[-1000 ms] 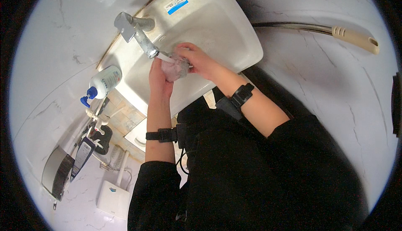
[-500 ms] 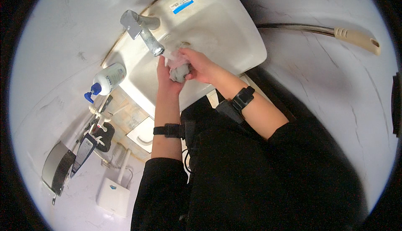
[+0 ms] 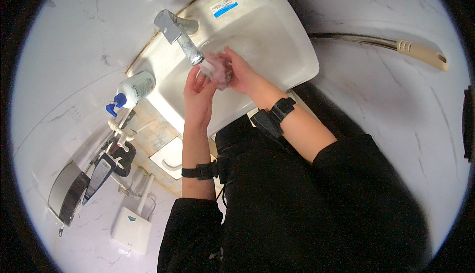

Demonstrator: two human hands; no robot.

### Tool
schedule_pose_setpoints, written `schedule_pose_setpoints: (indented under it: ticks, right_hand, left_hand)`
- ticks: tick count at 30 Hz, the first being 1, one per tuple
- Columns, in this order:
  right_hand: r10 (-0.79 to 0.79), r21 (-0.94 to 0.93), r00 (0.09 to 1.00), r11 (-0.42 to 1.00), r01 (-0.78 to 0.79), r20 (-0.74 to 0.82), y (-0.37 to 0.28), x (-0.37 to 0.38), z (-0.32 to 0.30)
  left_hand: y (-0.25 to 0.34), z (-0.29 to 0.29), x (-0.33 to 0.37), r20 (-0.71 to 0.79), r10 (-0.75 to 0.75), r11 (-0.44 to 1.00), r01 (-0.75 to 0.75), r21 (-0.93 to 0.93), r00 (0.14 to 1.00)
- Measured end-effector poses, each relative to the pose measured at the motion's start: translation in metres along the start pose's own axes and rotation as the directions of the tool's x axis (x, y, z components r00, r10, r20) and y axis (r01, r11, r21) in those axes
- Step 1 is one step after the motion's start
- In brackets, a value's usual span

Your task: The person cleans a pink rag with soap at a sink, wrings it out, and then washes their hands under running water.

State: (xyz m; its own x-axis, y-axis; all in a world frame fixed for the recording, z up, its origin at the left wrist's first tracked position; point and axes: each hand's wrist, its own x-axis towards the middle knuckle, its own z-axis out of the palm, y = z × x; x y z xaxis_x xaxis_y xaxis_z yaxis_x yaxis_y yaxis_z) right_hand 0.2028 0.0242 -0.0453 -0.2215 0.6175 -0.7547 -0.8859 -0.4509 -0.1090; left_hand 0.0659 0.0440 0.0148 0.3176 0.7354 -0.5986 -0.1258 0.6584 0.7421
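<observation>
A wet, bunched cloth (image 3: 222, 74), pinkish on top with grey showing beneath, is between my two hands over the sink (image 3: 277, 50). Water from the chrome faucet (image 3: 190, 48) runs down onto it. My right hand (image 3: 241, 76) cups the cloth from the right, its thumb raised along the far side. At the near left, my left hand (image 3: 199, 95) has its fingers bent and its thumb against the cloth's edge. Glare and running water blur the fingertips and the cloth's outline.
A white pump bottle (image 3: 138, 89) with a blue top stands on the sink's left corner. To the right, a beige-handled metal rod (image 3: 371, 40) lies along the wall. Below left are a white valve (image 3: 121, 135), a squat toilet (image 3: 170, 160) and a wall shelf (image 3: 69, 194).
The left hand has turned and loosened, its fingers drawing leftward from the cloth. The cloth has moved toward the right hand, under the stream. The whole view has shifted slightly.
</observation>
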Motion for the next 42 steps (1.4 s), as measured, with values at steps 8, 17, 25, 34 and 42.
schedule_pose_setpoints:
  ticks: [8, 17, 25, 34, 42]
  right_hand:
    - [-0.163, -0.421, 0.98, 0.901, 0.099, -0.117, 0.021, 0.001, 0.023]
    - [-0.588, -0.998, 0.807, -0.045, 0.033, 0.053, 0.003, 0.0, 0.045]
    - [-0.75, -0.96, 0.604, -0.164, 0.228, 0.272, 0.063, -0.002, 0.051]
    - [-0.525, -0.982, 0.842, 0.189, -0.023, -0.121, -0.009, -0.001, 0.028]
    - [-0.645, -0.983, 0.743, -0.109, 0.146, 0.182, 0.01, -0.003, 0.013]
  left_hand:
    - [-0.019, -0.015, 0.019, -0.342, 0.095, 0.947, 0.021, 0.321, 0.935]
    - [-0.026, 0.03, 0.038, 0.012, -0.266, 0.826, 0.235, -0.512, 0.964]
    - [-0.09, -0.059, 0.067, 0.366, 0.146, 0.665, 0.183, -0.724, 0.919]
    - [-0.033, 0.034, 0.032, 0.074, -0.231, 0.833, 0.236, -0.5, 0.97]
    - [-0.038, 0.004, 0.035, 0.143, -0.402, 0.711, 0.407, -0.573, 0.905]
